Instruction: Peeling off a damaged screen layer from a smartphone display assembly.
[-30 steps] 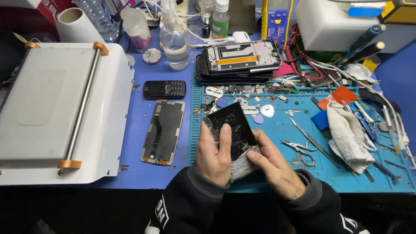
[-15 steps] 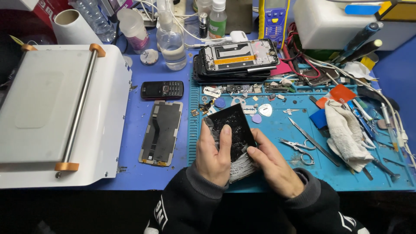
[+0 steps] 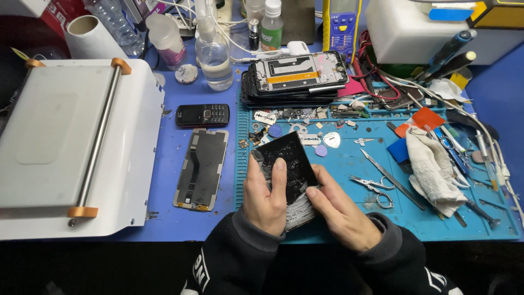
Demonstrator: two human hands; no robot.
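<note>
While the left hand (image 3: 266, 198) wraps the cracked screen (image 3: 286, 164) from its left side, index finger laid flat on the glass, the right hand (image 3: 339, 212) pinches the lower right edge between thumb and fingers, so both grips are closed on the panel, which sits tilted above the near edge of the blue mat (image 3: 349, 218). The dark glass looks shattered and speckled, and its pale lower part appears to be lifting away, so by my reading the separating is under way but not finished; I cannot tell how much of the panel is already free. A bare display frame (image 3: 202, 169) lies flat just left of the mat, with a small keypad phone (image 3: 202, 114) beyond it. A stack of phones (image 3: 295, 79) stands at the mat's far edge, the top one opened to show a yellow strip. Farther back stand a clear bottle (image 3: 214, 57), a small bottle with a green label (image 3: 271, 24), a yellow meter (image 3: 342, 22) and a white box (image 3: 415, 33). At far left sits a white machine (image 3: 65, 147) with a metal bar and orange end caps. Scissors (image 3: 374, 188), tweezers (image 3: 393, 172) and a white cloth (image 3: 431, 169) lie to the right.
</note>
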